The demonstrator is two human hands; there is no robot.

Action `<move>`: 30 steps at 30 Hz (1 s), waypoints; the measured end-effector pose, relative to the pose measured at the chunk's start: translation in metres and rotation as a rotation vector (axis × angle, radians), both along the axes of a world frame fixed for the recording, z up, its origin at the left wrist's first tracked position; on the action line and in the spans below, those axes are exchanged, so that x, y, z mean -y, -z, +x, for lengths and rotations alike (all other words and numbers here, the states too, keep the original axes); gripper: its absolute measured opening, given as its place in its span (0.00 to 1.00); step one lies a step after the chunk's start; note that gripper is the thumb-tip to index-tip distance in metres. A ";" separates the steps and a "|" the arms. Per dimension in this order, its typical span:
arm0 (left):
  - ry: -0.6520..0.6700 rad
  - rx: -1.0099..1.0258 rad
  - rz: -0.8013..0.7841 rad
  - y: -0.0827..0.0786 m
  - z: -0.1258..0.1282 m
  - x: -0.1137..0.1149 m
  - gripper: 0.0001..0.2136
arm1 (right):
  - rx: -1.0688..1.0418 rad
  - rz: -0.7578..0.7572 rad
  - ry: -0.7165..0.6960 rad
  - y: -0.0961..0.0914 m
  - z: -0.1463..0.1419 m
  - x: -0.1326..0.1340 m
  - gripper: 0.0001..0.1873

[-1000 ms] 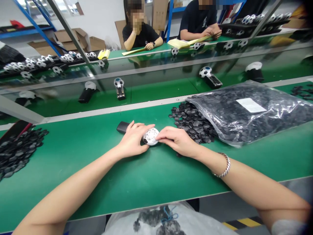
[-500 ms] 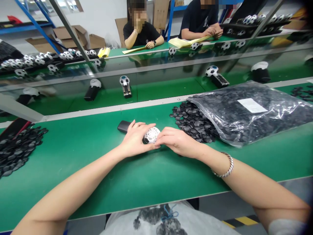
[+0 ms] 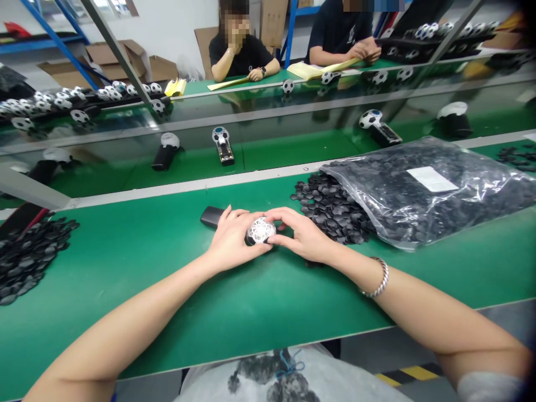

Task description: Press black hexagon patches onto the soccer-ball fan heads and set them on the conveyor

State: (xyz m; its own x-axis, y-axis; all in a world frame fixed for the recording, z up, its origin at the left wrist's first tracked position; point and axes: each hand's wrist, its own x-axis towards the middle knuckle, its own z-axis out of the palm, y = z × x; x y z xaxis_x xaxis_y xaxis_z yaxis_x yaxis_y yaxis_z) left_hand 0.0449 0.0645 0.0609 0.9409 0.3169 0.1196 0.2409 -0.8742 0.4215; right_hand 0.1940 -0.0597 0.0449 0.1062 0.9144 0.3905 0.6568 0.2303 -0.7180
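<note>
Fingers of my left hand (image 3: 230, 240) were clamped around the ball-topped device (image 3: 261, 230) on the counter (image 3: 218, 312), left of the plastic bag (image 3: 456, 206); my right hand (image 3: 304, 237) gripped its bag-facing edge.

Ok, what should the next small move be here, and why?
I'd probably press the thumb of the right hand gently onto the near edge of the white-and-black round lattice ball: the thumb rests there beside a dark patch, and the left hand braces the ball's other side. Whether a loose piece lies under the thumb is hidden.
</note>
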 end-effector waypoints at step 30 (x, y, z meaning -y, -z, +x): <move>-0.016 -0.011 -0.041 0.000 0.000 -0.001 0.33 | 0.329 0.052 -0.044 -0.005 -0.005 0.009 0.09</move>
State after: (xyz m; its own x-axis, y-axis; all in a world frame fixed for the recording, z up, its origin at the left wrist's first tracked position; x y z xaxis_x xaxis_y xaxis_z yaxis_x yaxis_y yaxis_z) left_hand 0.0447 0.0659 0.0606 0.9367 0.3365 0.0962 0.2595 -0.8522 0.4542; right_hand 0.1887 -0.0683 0.0499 -0.0728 0.8931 0.4439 0.8400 0.2949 -0.4556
